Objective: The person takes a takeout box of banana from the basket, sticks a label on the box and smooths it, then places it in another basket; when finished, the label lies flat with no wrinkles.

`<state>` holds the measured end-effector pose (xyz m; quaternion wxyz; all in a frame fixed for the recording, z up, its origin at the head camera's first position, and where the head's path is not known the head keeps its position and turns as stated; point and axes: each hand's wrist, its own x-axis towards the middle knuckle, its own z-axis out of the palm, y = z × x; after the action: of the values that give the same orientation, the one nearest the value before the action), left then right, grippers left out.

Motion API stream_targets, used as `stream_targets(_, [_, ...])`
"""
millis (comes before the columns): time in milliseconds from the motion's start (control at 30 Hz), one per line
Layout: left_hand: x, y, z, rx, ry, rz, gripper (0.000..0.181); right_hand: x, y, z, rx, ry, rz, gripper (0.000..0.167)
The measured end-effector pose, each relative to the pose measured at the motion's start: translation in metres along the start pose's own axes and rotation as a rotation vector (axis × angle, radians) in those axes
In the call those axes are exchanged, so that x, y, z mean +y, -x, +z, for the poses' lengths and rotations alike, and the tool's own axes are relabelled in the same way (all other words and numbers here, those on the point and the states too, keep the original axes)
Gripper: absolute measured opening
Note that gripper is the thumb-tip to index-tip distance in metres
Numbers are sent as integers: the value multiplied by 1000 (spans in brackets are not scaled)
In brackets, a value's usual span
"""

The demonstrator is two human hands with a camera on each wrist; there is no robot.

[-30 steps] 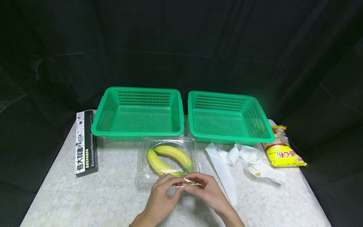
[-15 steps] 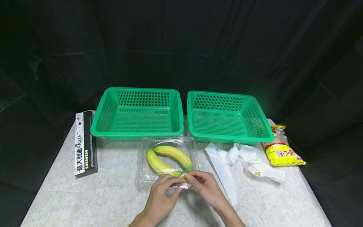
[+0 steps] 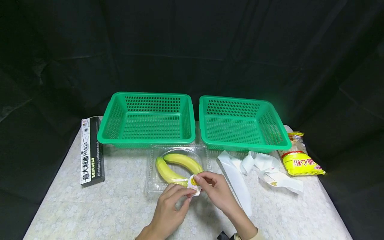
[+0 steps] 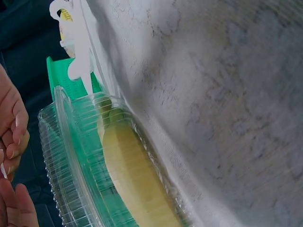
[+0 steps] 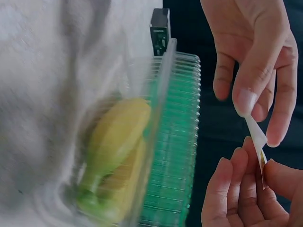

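Observation:
A small white paper piece (image 3: pixel 193 189) with a yellow patch is between both hands, above the near edge of a clear plastic box (image 3: pixel 151 173). My left hand (image 3: pixel 170 210) pinches its lower left part between thumb and fingers; my right hand (image 3: pixel 218 192) pinches the yellow patch at its upper right. In the right wrist view the paper (image 5: pixel 257 135) is seen edge-on between the two hands. Two yellow bananas (image 3: pixel 183 160) lie in the box, under its clear plastic; the hands and paper cover their near end.
Two green baskets (image 3: pixel 146 141) (image 3: pixel 246 145) stand behind the box. A black and white pasta box (image 3: pixel 92 151) lies at the left. Crumpled white strips (image 3: pixel 238 181) lie to the right, beside a yellow food packet (image 3: pixel 301 164) at the table's right edge.
The paper piece has turned from edge-on to facing the head camera, its yellow patch now showing. My right hand has shifted its pinch and moved slightly up; the left hand stayed nearly still.

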<state>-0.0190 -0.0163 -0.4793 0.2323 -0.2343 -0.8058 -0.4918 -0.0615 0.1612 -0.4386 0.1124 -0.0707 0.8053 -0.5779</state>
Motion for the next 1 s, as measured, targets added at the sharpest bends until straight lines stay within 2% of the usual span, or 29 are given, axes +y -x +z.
stream_targets(200, [-3,-4,-3,14,2,18,36,-9,-6,-1,-44,11,-42,27])
stream_targets(333, [-6,-8,-5,37,-1,20,29,-14,-11,1,-61,-9,-59,27])
stream_targets(500, [-9,-13,-7,81,-31,65,22,-18,-17,1,-87,-18,-67,26])
stream_targets(667, [-13,-22,-8,110,-80,86,23,-23,-23,-2,-92,2,-73,25])
stream_targets(833, [-18,-29,-11,127,-73,91,26,-27,-30,-5,-78,29,-56,24])
stream_targets(1000, [-22,-31,-11,157,-71,64,22,-27,-38,-2,-53,3,-5,26])
